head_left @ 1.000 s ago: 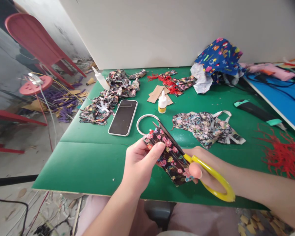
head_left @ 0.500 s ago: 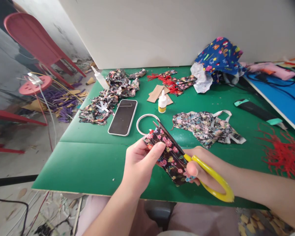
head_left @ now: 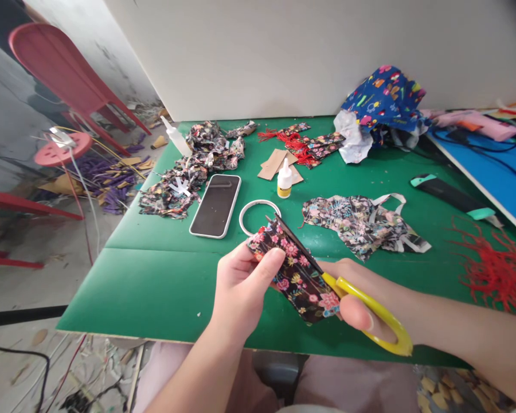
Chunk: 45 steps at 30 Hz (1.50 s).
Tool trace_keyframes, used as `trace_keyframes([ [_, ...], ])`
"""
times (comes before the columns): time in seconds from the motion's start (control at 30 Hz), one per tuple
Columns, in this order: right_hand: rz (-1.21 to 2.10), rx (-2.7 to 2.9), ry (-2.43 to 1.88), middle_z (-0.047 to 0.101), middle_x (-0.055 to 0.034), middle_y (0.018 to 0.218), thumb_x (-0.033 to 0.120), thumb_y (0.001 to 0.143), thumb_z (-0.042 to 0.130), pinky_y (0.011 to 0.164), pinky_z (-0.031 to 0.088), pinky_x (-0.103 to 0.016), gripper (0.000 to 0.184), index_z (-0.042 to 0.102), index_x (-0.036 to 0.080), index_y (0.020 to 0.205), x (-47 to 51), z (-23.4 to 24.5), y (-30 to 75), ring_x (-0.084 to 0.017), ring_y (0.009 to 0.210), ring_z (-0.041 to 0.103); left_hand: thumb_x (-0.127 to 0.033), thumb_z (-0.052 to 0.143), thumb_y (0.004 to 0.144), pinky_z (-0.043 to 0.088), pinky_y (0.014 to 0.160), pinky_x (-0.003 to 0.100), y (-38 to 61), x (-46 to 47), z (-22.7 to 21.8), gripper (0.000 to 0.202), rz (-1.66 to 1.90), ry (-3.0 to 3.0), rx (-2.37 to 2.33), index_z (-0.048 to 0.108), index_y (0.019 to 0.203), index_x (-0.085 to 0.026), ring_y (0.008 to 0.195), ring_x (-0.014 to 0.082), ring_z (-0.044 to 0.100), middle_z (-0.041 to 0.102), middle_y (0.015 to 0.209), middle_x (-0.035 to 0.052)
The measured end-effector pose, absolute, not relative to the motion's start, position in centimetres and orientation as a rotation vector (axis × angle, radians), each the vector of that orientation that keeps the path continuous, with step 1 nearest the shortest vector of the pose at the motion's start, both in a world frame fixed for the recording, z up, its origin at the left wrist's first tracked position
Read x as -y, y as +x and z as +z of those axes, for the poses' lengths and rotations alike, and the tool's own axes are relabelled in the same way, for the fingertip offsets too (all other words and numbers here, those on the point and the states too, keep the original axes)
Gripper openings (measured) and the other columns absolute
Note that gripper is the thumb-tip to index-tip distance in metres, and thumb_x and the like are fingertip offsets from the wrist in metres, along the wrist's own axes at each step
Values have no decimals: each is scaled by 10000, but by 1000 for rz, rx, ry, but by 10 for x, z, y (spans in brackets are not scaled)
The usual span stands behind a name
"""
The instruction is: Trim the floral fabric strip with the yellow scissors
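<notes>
My left hand (head_left: 247, 287) pinches a black floral fabric piece (head_left: 303, 281) by its upper left end, thumb on top. In my right hand (head_left: 356, 292) are yellow-handled scissors (head_left: 376, 312), their dark blades lying along the fabric's upper right edge. My right thumb is in the handle loop; the other right fingers are mostly hidden behind the fabric and scissors. Just beyond the blade tips lies a white ring (head_left: 260, 215). A small glue bottle (head_left: 284, 180) with a yellow label stands behind it, and a phone (head_left: 215, 206) lies to the left.
Crumpled floral scraps (head_left: 193, 163) and a white nozzle bottle (head_left: 176, 137) are at back left. A cut floral cloth (head_left: 365, 223), a black cutter (head_left: 451, 195) and red threads (head_left: 494, 267) lie on the right. Brown cardboard pieces (head_left: 275, 165) and blue patterned fabric (head_left: 382, 97) sit farther back.
My right thumb has moved off the fabric's lower right corner towards the scissor handle. The scissors and fabric have shifted only slightly; both hands keep their hold.
</notes>
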State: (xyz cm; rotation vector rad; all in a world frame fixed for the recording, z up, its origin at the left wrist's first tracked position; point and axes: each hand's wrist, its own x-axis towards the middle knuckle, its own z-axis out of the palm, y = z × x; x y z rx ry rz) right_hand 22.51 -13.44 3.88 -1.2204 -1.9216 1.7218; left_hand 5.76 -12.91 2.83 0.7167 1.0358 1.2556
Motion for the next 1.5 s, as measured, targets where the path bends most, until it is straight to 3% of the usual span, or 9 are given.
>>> trace_keyframes([
  [0.33,1755,1896,-1250,650,-18,670,737,684,521,550,411,-247,592,614,161,786,133,41,225,-178,649,583,-303,755,653,465,544,195,57,128,28,136,1268,711,-1056,716,708,-185,548,98,575,679,626,-13],
  [0.6,1682,1885,-1204,606,-19,706,797,711,357,613,414,-257,674,596,170,774,134,43,222,-177,693,550,-301,752,656,468,550,198,57,129,29,141,1234,709,-1041,717,715,-178,557,100,575,679,635,-7],
  [0.83,1754,1767,-1169,451,28,617,769,748,348,495,321,-208,613,479,173,691,139,39,220,-87,553,383,-295,749,661,432,489,172,57,129,28,138,1232,717,-1055,708,697,-168,517,83,538,651,596,-16],
  [1.1,1848,1665,-1187,397,41,592,757,734,417,426,301,-192,572,408,190,652,140,37,219,-70,503,362,-291,748,663,449,529,193,57,128,28,141,1232,727,-1049,710,717,-165,543,94,555,667,622,-7],
  [1.5,1864,1587,-1234,419,44,562,714,704,520,413,284,-201,539,446,187,625,140,37,218,-69,476,376,-284,747,670,443,517,172,57,128,28,117,1234,722,-1038,712,704,-178,531,81,549,667,611,-17],
])
